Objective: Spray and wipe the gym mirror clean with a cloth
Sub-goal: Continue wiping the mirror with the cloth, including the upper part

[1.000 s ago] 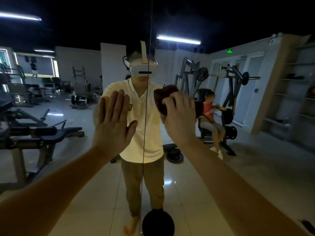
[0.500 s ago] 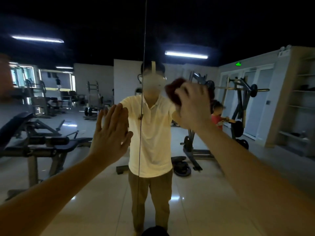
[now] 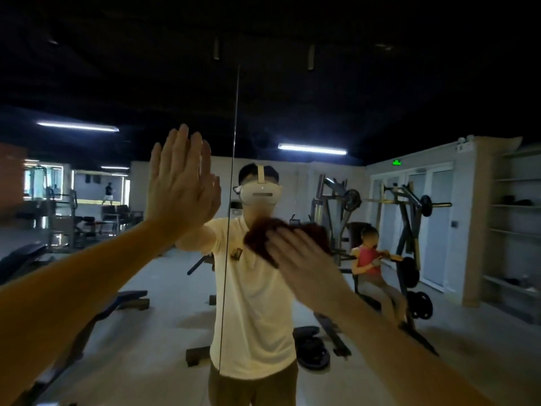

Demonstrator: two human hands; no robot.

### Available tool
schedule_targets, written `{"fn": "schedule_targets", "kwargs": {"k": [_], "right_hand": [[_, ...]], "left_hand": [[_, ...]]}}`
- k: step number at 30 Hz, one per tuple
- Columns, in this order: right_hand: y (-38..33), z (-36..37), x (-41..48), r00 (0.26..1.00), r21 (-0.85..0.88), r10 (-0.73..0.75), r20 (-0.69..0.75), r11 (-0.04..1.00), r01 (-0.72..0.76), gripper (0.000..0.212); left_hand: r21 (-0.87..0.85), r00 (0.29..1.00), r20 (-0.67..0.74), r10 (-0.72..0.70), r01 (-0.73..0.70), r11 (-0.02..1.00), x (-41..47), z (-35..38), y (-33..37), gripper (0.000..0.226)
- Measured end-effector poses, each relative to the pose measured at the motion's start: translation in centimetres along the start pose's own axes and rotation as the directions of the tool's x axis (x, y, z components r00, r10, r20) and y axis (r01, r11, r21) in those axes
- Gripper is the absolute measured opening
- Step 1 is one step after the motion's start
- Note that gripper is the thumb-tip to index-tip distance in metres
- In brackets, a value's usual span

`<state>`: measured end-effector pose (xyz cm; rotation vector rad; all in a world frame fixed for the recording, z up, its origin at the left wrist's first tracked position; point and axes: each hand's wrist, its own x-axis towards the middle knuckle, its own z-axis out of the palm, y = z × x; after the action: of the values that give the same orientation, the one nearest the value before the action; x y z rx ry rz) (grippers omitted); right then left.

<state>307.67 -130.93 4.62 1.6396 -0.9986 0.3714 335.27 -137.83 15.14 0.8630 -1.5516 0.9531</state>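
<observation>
The left hand (image 3: 181,186) lies flat on the mirror (image 3: 164,332), fingers straight and close together, holding nothing. The right hand (image 3: 304,268), apart from it across the glass's thin vertical seam (image 3: 232,171), presses a crumpled dark red cloth (image 3: 260,241) to the mirror with fairly straight fingers. Reflected shelves (image 3: 512,205) hold dim, dark shapes I cannot make out.

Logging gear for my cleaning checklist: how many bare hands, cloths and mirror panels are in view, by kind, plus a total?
Large wall mirror panels, split by a vertical seam: 2, left panel and right panel.
Dark red crumpled cloth: 1.
Bare hands: 2, left hand flat against the left panel, right hand pressing the cloth.
Total: 5.
</observation>
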Motion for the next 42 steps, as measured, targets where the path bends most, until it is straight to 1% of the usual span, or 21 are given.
{"fn": "schedule_targets", "kwargs": {"k": [2,3,6,8,9,10,12,14,16,17,19,21,23,26,27,28,29,33,35,40,42], "right_hand": [[4.9,-1.1,0.5,0.978,-0.037,0.21,-0.012,0.977,-0.211,0.072],[7.3,-1.8,1.1,0.935,-0.026,0.354,-0.031,0.934,-0.355,0.077],[11.9,-3.2,4.2,0.698,0.056,0.696,-0.168,0.713,-0.699,0.061],[11.2,-3.6,7.7,0.552,0.165,0.799,-0.238,0.593,-0.788,0.058],[9.9,-3.8,9.7,0.52,0.205,0.814,-0.257,0.572,-0.794,0.058],[8.0,-3.9,11.6,0.531,0.215,0.801,-0.276,0.59,-0.779,0.058],[3.7,-3.7,15.0,0.638,0.226,0.708,-0.303,0.704,-0.673,0.057],[0.7,-3.3,16.5,0.744,0.261,0.612,-0.267,0.79,-0.555,0.06],[1.2,-3.1,15.8,0.84,0.214,0.495,-0.224,0.865,-0.453,0.064],[2.7,-3.0,14.7,0.884,0.127,0.42,-0.204,0.907,-0.402,0.064],[6.9,-2.7,11.8,0.917,-0.013,0.354,-0.184,0.932,-0.362,0.062],[11.4,-2.8,8.7,0.822,0.042,0.523,-0.226,0.848,-0.528,0.059],[14.2,-2.8,6.8,0.654,0.138,0.714,-0.251,0.695,-0.706,0.058],[13.4,-3.1,9.8,0.429,0.276,0.866,-0.257,0.491,-0.826,0.06],[12.3,-3.4,11.6,0.382,0.318,0.887,-0.258,0.452,-0.834,0.061],[10.9,-3.6,13.6,0.381,0.345,0.885,-0.268,0.457,-0.82,0.062],[9.3,-3.7,15.5,0.428,0.349,0.859,-0.281,0.507,-0.788,0.062],[3.1,-3.4,19.5,0.706,0.308,0.658,-0.261,0.75,-0.585,0.063],[2.2,-2.4,17.5,0.798,0.258,0.549,-0.248,0.832,-0.492,0.061],[3.0,-0.3,6.8,0.902,0.063,0.397,-0.167,0.918,-0.392,0.058],[6.0,-0.7,7.4,0.888,0.077,0.425,-0.174,0.905,-0.418,0.058]], "left_hand": [[0.008,1.0,0.009,0.018,-0.018,1.0,0.4,1.0,-1.0,0.071],[0.009,1.0,0.019,0.012,-0.012,1.0,0.4,1.6,-1.4,0.073],[0.016,1.0,0.03,-0.005,0.005,1.0,0.2,2.9,-1.7,0.077],[0.013,0.999,0.032,-0.014,0.014,1.0,0.3,3.4,-1.8,0.08],[0.015,0.999,0.038,-0.016,0.015,1.0,0.3,3.5,-1.9,0.08],[0.019,0.999,0.047,-0.018,0.017,1.0,0.2,3.7,-2.0,0.081],[0.028,0.999,0.042,-0.019,0.018,0.999,0.1,3.9,-2.2,0.08],[0.026,1.0,0.024,-0.01,0.01,1.0,0.0,4.0,-2.4,0.081],[0.023,1.0,0.01,0.013,-0.013,1.0,-0.1,4.0,-2.7,0.081],[0.021,1.0,0.006,0.019,-0.019,1.0,-0.1,4.0,-2.8,0.082],[0.012,1.0,-0.001,0.022,-0.022,1.0,-0.1,4.0,-2.8,0.082],[-0.003,1.0,-0.004,0.007,-0.007,1.0,-0.2,4.1,-2.5,0.081],[-0.004,1.0,0.006,0.007,-0.007,1.0,-0.1,4.1,-2.4,0.081],[0.004,1.0,0.016,0.012,-0.012,1.0,0.0,4.1,-2.6,0.081],[0.008,1.0,0.016,0.012,-0.012,1.0,0.0,4.2,-2.7,0.081],[0.013,1.0,0.011,0.013,-0.013,1.0,-0.1,4.3,-2.7,0.081],[0.014,1.0,0.003,0.015,-0.015,1.0,-0.2,4.3,-2.7,0.081],[0.009,1.0,-0.008,0.004,-0.003,1.0,-0.3,4.3,-2.4,0.081],[0.006,1.0,-0.013,0.007,-0.007,1.0,-0.4,4.3,-2.4,0.08],[-0.005,1.0,-0.025,0.008,-0.008,1.0,-0.2,4.2,-2.4,0.08],[0.002,0.999,-0.031,-0.006,0.006,1.0,-0.2,4.4,-2.3,0.08]]}}
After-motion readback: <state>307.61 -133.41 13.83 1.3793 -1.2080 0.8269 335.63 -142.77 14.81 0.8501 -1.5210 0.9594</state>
